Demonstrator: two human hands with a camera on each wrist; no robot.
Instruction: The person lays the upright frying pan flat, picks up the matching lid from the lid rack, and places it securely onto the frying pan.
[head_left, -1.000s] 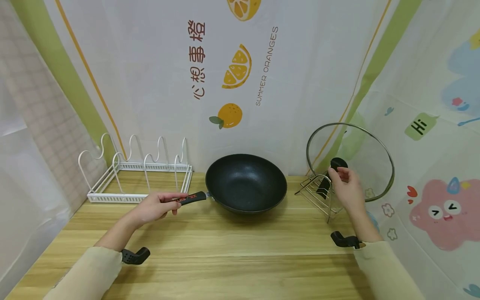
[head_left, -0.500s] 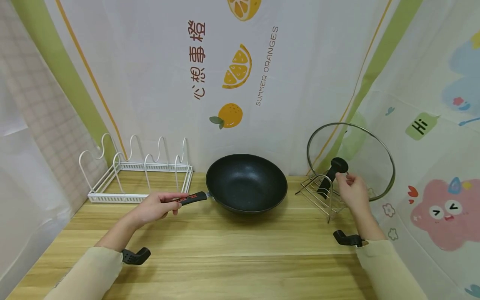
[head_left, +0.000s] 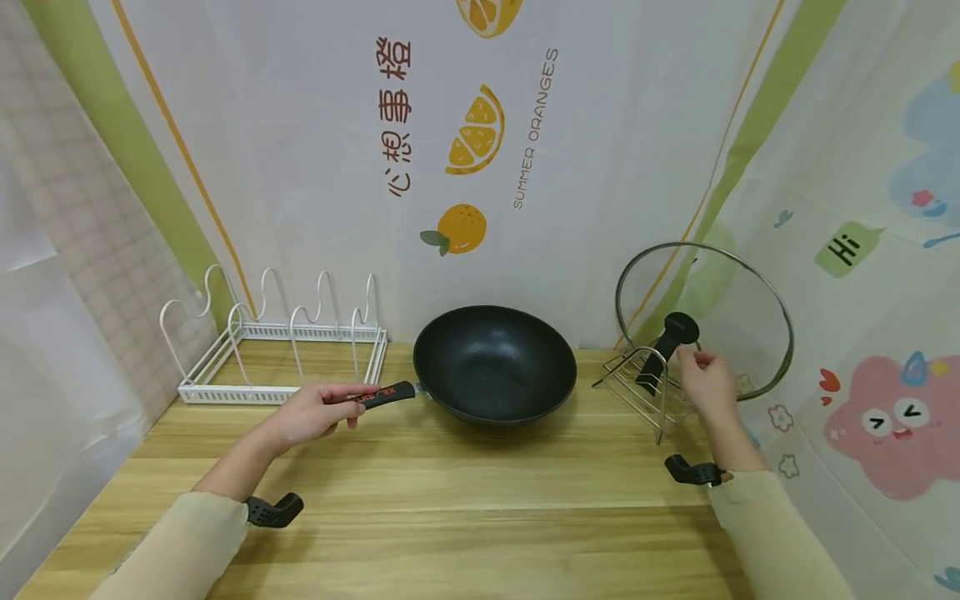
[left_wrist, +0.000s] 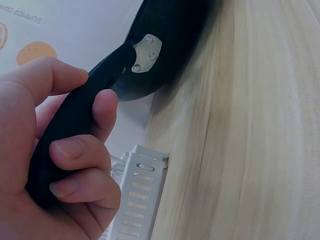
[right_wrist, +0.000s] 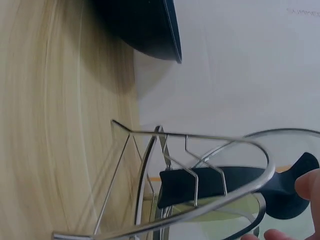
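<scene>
In the head view my left hand (head_left: pixel 318 414) grips the black handle (head_left: pixel 388 394) of a dark wok (head_left: pixel 495 364). The wok sits at the back middle of the wooden table, its bowl facing up and forward. Fingers curl around that handle (left_wrist: pixel 75 117) in the left wrist view. A glass lid (head_left: pixel 750 317) with a steel rim stands upright in a small wire rack (head_left: pixel 651 408) at the right. The lid's black grip (head_left: pixel 663 346) faces forward behind the front wire loop. My right hand (head_left: pixel 708 385) is just right of the grip, thumb and fingertips apart, loosely bent.
A white rack (head_left: pixel 240 394) with several wavy wire dividers stands at the back left. Behind the wooden table (head_left: pixel 480 517) hangs a curtain (head_left: pixel 315 192) printed with oranges. Another patterned cloth (head_left: pixel 847 333) closes the right side, near the lid.
My right hand has come off the lid's black grip and moved slightly right. The lid stays upright in the wire rack. My left hand keeps its hold on the wok handle.
</scene>
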